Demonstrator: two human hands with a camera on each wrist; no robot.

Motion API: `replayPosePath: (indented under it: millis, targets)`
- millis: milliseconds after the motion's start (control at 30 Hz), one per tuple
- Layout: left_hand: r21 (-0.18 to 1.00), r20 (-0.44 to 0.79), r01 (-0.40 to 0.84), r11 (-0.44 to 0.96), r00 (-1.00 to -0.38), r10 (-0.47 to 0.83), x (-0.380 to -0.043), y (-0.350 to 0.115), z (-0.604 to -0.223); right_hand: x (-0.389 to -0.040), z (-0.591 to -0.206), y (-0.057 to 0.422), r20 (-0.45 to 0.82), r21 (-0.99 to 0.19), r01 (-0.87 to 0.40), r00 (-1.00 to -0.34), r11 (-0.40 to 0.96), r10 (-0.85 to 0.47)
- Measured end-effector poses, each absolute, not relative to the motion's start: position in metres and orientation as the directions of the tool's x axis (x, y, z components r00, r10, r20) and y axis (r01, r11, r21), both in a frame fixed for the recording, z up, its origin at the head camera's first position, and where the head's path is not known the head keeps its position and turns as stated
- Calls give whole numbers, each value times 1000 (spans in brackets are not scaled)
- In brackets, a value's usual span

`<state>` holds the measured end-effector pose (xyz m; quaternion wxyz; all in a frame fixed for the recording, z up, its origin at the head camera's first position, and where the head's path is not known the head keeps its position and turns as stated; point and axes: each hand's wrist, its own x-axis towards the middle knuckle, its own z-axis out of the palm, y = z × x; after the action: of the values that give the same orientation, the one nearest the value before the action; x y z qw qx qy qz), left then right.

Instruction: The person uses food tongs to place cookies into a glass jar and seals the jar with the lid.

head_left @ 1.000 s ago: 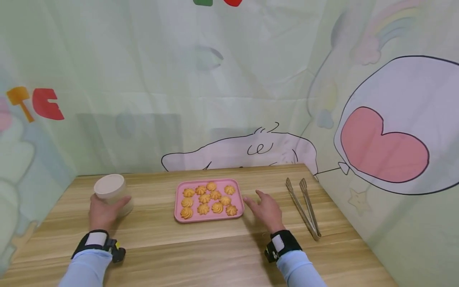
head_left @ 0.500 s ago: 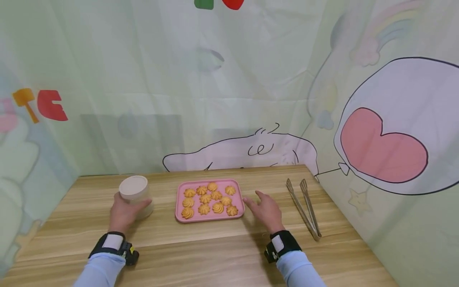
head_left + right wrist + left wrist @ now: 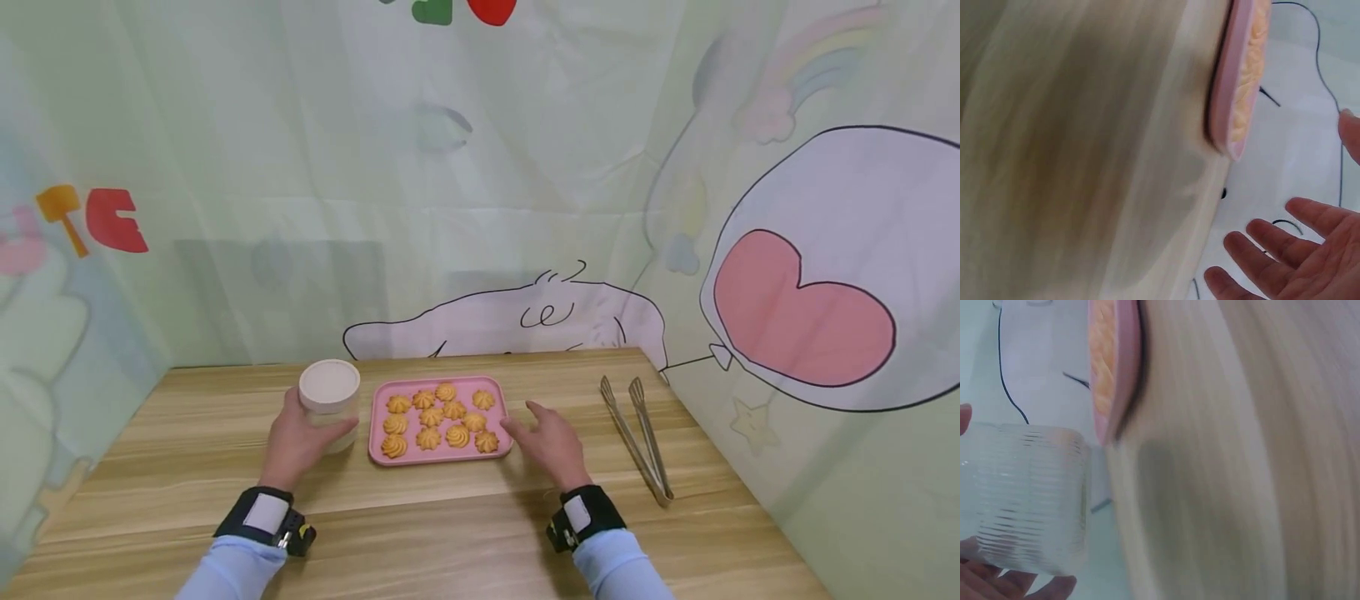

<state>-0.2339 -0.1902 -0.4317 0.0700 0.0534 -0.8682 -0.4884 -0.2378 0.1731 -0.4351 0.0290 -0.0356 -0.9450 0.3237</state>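
Observation:
A clear ribbed plastic jar (image 3: 1035, 494) with a white lid (image 3: 330, 382) is gripped by my left hand (image 3: 298, 437), thumb on the near side and fingers around the far side. In the left wrist view its base hangs above the table. Just right of it lies a pink tray (image 3: 438, 460) bearing several swirled butter cookies (image 3: 431, 417). My right hand (image 3: 551, 446) hovers by the tray's right edge with its fingers spread and nothing in them; the right wrist view shows the fingers (image 3: 1272, 253) extended apart.
Metal tongs (image 3: 637, 442) lie spread on the wooden table (image 3: 420, 533), right of my right hand. A printed cloth backdrop (image 3: 487, 208) rises behind the table's far edge and along its sides.
My left hand has carried the jar rightward from the table's left part to near the tray's left edge. The right hand has stayed nearly still; tray and tongs have not moved.

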Motion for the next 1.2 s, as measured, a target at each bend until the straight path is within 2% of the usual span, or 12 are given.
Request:
replayPosePath:
  millis: [333,633,933,1200]
  targets:
    - [813,195,132,568,-979,-52,-226,-158,-418,-230,-416,153,-61,-568,20,-998,823,-18]
    - [666,233,170,726,-972,14,-217,-129,-412,-221,-398,132,-32,-534,-99,-990,839,-137]
    - [438,387,305,845,-913,129,-203,-102,-423,-214,-392,117,50,-622,-179,-981,763,-189]
    - [376,389,370,850,-895,217,-196,-86,-429,-208,-396,106,-14,-703,-143,-976,696,-215]
